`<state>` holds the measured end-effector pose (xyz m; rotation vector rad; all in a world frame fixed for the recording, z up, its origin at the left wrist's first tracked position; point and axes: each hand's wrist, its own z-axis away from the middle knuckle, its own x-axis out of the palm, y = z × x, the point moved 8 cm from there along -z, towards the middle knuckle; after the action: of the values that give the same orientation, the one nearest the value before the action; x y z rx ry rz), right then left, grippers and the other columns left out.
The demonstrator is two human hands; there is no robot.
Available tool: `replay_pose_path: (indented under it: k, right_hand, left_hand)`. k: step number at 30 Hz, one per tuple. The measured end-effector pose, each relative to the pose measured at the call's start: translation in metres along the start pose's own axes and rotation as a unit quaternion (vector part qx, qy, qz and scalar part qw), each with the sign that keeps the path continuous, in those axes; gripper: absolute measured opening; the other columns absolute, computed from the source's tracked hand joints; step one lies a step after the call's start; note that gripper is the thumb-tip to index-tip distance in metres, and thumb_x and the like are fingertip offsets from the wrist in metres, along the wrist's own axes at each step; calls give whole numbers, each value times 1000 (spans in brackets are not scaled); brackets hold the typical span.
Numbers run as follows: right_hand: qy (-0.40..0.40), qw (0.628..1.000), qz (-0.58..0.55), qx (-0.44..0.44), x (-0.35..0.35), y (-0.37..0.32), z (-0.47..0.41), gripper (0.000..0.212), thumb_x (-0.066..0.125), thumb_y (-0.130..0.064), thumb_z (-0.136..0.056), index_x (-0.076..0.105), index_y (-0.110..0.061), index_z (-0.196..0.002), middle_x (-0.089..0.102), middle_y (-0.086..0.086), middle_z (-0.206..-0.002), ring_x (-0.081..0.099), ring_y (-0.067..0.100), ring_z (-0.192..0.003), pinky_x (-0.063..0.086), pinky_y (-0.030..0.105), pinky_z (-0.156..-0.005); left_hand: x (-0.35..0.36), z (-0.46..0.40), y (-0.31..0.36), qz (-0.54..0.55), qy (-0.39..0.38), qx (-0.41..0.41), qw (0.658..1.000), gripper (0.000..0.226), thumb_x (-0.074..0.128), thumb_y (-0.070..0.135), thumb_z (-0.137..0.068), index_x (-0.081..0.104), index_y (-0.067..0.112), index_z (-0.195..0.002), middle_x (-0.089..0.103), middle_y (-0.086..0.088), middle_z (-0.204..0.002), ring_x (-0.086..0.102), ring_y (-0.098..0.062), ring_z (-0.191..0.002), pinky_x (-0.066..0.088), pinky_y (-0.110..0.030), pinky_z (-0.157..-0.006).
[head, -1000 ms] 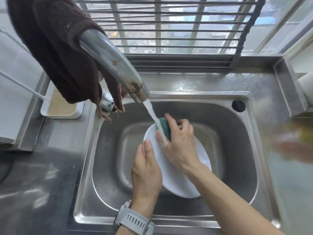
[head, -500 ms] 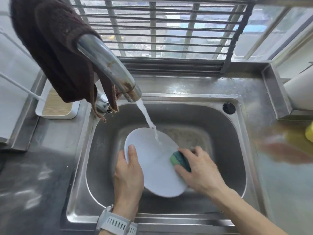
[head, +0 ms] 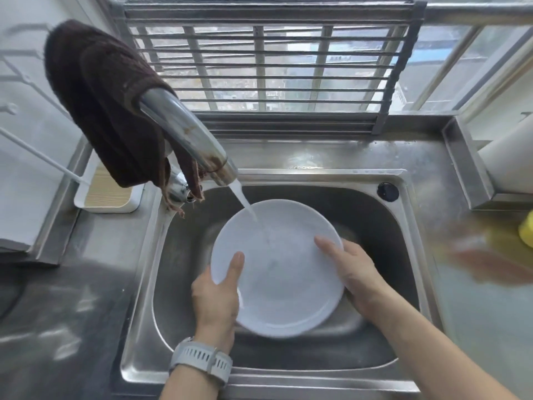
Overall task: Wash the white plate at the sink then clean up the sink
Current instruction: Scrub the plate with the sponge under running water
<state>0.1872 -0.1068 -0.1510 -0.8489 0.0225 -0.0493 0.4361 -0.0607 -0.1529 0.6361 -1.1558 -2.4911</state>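
**White plate held under running water in the sink**

Landmark for all positions: the steel sink (head: 415,255), set into a steel surface (head: 86,298).

Left of the sink, at its far corner, a white tray (head: 106,194) with a ribbed tan insert sits on the surface. A thin white rod (head: 37,157) slants down to it from the left.

Above the sink's far-left corner, a dark brown cloth (head: 101,105) is draped over the neck of the metal faucet (head: 187,140). The spout points out over the basin, and a stream of water (head: 251,212) falls from it onto the plate.

Inside the sink, near its middle, the white plate (head: 288,284) is held face up, clear of the basin floor as far as can be judged. The left hand (head: 216,295), with a pale watch (head: 202,360) on its wrist, grips the plate's near-left rim: the thumb lies flat on the upper face, and the fingers are hidden beneath. The right hand (head: 354,269) grips the right rim in the same manner, thumb on top and fingers curled under the edge.

At the sink's far-right corner, a round black cap (head: 388,192) sits in the rim.

Right of the sink, the surface shows blurred yellowish and reddish patches that cannot be identified. A yellow object (head: 526,232) is cut off by the frame edge.

Behind the sink stands a barred window (head: 259,53).
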Motion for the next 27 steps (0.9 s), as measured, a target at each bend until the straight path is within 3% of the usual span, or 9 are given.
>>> replay_pose_path:
  k: [4, 7, 11, 14, 17, 19, 21, 24, 27]
  right_hand:
    - [33, 990, -17, -135, -10, -30, 22, 16, 61, -23, -99, 72, -16, -108, 78, 7, -94, 76, 26, -85, 62, 35, -67]
    - [40, 984, -72, -158, -22, -32, 25, 17, 63, -26, -96, 73, -21, -108, 78, 7, -98, 74, 22, -83, 60, 33, -69]
    - [38, 980, -192, -38, -25, 2, 0, 21, 65, -19, -93, 72, -9, -110, 78, 13, -101, 75, 28, -88, 62, 38, -76]
    - [4, 984, -158, 87, 2, 35, -13, 31, 69, -20, -91, 69, -1, -115, 76, 17, -106, 71, 39, -102, 55, 54, -94]
    - [-12, 983, -89, 158, 33, 51, -19, 32, 70, -22, -90, 68, 0, -113, 77, 16, -102, 72, 39, -97, 57, 53, -92]
    - [-7, 987, -44, 154, 47, 48, -27, 31, 68, -21, -90, 68, 2, -111, 76, 17, -100, 72, 38, -94, 57, 50, -92]
    - [-12, 990, 29, 135, 55, 37, -33, 29, 64, -22, -89, 67, -2, -110, 75, 15, -99, 73, 34, -89, 61, 43, -84]
    - [6, 992, 107, 65, 54, 6, -32, 27, 55, -24, -89, 71, -8, -103, 75, 11, -94, 73, 30, -82, 60, 39, -70]
    - [58, 977, 196, -57, 41, -37, -15, 32, 52, -32, -89, 69, -5, -83, 72, 11, -80, 67, 29, -73, 49, 34, -61]
  left_hand:
    - [30, -9, -1, 49, -11, -54, 997, 44, 66, 62, -87, 73, 19, -87, 78, 1, -88, 74, -18, -81, 61, -31, -69]
    - [45, -10, 14, 20, -44, -16, 999, 70, 58, 83, -72, 68, 15, -84, 72, -4, -79, 67, -21, -71, 59, -38, -68]
    - [29, 2, 51, -54, -67, 144, 986, 36, 58, 48, -98, 68, 18, -82, 71, 11, -69, 64, -6, -64, 51, -23, -56]
    - [2, 11, 69, -180, -51, 211, 959, 15, 56, 35, -101, 66, 27, -92, 72, 14, -78, 65, -2, -71, 46, -17, -54]
    - [-23, 3, 58, -229, -47, 146, 961, 10, 56, 28, -101, 62, 27, -108, 70, 9, -96, 66, -17, -91, 51, -34, -70]
    - [-37, -2, 46, -229, -41, 88, 969, 17, 56, 25, -100, 61, 20, -116, 69, 1, -104, 64, -25, -99, 48, -36, -76]
    - [-49, -8, 37, -227, -23, 58, 972, 19, 55, 20, -100, 63, 14, -117, 70, -4, -103, 64, -28, -98, 46, -33, -71]
    - [-54, -13, 22, -183, -14, 20, 983, 18, 52, 20, -103, 67, 10, -103, 72, -5, -93, 67, -30, -92, 47, -30, -65]
    - [-45, -14, 5, -143, -10, -15, 990, 31, 48, 32, -105, 67, 12, -92, 74, -8, -95, 69, -30, -90, 53, -40, -76]
